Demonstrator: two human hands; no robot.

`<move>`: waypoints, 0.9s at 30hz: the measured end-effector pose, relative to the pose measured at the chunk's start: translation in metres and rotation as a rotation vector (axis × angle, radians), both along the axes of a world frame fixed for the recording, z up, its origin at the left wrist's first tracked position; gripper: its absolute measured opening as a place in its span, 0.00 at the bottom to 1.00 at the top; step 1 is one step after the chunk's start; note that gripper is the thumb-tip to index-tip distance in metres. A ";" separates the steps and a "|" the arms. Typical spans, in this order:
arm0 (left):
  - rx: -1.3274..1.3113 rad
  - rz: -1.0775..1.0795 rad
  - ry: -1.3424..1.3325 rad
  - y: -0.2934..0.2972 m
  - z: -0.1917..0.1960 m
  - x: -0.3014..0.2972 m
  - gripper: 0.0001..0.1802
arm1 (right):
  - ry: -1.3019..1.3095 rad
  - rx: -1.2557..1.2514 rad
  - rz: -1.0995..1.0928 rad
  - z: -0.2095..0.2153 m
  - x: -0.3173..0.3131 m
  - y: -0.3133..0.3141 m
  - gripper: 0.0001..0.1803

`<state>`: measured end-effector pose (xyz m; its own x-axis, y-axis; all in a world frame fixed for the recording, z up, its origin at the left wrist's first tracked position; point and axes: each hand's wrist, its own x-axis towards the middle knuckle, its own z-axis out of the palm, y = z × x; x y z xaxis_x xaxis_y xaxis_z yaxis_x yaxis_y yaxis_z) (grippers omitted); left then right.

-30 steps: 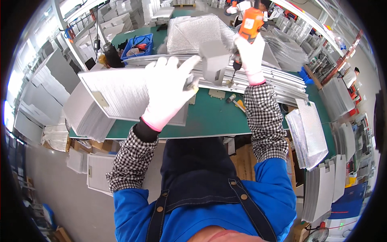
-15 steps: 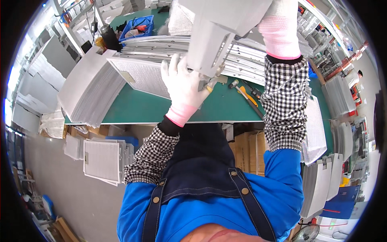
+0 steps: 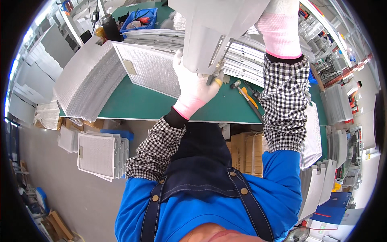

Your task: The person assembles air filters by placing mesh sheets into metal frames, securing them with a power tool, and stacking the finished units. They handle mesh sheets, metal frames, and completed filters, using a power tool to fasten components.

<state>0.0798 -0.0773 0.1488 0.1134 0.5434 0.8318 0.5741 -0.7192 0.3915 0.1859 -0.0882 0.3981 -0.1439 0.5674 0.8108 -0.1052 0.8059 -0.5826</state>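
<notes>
From my station I take the grey housing as my landmark; it looms large over the green surface and hides much behind it. I see the left hand at the housing's near end, its fingers bent, with a small grey piece pinched by the thumb. I cannot tell whether that hand also presses on the housing. The right hand is to the right of the housing, cut off by the upper edge of my view; its fingers are out of sight, so I cannot tell what they grip. Left of the housing I have a mesh panel standing tilted, its right edge meeting the left hand in my view, and farther left a curved stack of panels. Right of the housing and nearer the person lies a hammer beside an orange-handled tool.
</notes>
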 end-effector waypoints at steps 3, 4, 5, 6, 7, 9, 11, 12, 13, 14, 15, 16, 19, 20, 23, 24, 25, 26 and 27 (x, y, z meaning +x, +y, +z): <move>-0.072 0.055 -0.045 0.007 -0.016 0.000 0.22 | -0.381 0.535 -0.403 -0.019 0.006 0.034 0.09; -0.078 0.048 -0.032 0.008 -0.013 0.001 0.21 | -0.461 0.602 -0.502 -0.031 0.008 0.041 0.10; -0.087 0.041 -0.014 0.008 -0.010 0.003 0.20 | -0.532 0.668 -0.600 -0.043 0.011 0.048 0.12; -0.086 0.012 0.036 0.001 0.005 -0.002 0.19 | -0.582 0.703 -0.660 -0.051 0.009 0.049 0.11; -0.091 -0.029 0.040 0.002 0.007 -0.003 0.18 | -0.591 0.663 -0.658 -0.054 0.009 0.048 0.11; -0.109 -0.112 -0.001 0.006 -0.001 -0.005 0.16 | -0.537 0.545 -0.608 -0.058 -0.001 0.045 0.09; -0.096 -0.095 -0.004 0.009 -0.012 -0.008 0.15 | -0.435 0.384 -0.505 -0.057 -0.016 0.047 0.08; -0.070 -0.071 0.032 0.007 -0.010 -0.001 0.15 | -0.383 0.292 -0.476 -0.053 -0.018 0.041 0.08; -0.074 -0.087 0.026 0.005 -0.008 0.004 0.14 | -0.332 0.208 -0.452 -0.048 -0.017 0.043 0.07; -0.085 -0.056 0.030 0.004 -0.009 0.001 0.14 | -0.257 0.133 -0.389 -0.049 -0.024 0.044 0.07; -0.097 -0.027 0.032 0.003 -0.011 -0.003 0.13 | -0.195 0.066 -0.326 -0.049 -0.031 0.047 0.06; -0.135 -0.021 -0.009 0.001 -0.013 -0.004 0.10 | -0.142 0.002 -0.266 -0.049 -0.037 0.048 0.06; 0.033 -0.010 -0.137 -0.012 0.009 0.001 0.11 | -0.013 -0.352 -0.046 -0.028 -0.043 0.024 0.05; 0.024 0.019 -0.104 -0.013 0.013 0.001 0.12 | -0.015 -0.338 -0.085 -0.029 -0.040 0.017 0.05; 0.025 0.121 -0.004 -0.006 0.015 0.004 0.13 | -0.083 -0.017 -0.519 -0.033 -0.039 0.011 0.08; -0.009 0.146 0.034 -0.003 0.015 0.005 0.13 | 0.049 -0.135 -0.478 -0.031 -0.039 0.004 0.09; 0.009 0.157 0.044 -0.005 0.014 0.003 0.16 | 0.182 -0.096 -0.524 -0.034 -0.039 -0.003 0.10; 0.024 0.170 0.054 -0.004 0.015 0.000 0.19 | 0.244 -0.099 -0.419 -0.037 -0.028 0.004 0.10; 0.094 0.150 0.041 -0.008 0.016 -0.004 0.25 | 0.312 -0.099 -0.330 -0.038 -0.005 0.011 0.11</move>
<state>0.0762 -0.0857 0.1652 0.0717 0.4765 0.8762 0.6916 -0.6567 0.3006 0.1808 -0.0768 0.3602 0.2995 0.6184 0.7265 -0.0352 0.7681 -0.6394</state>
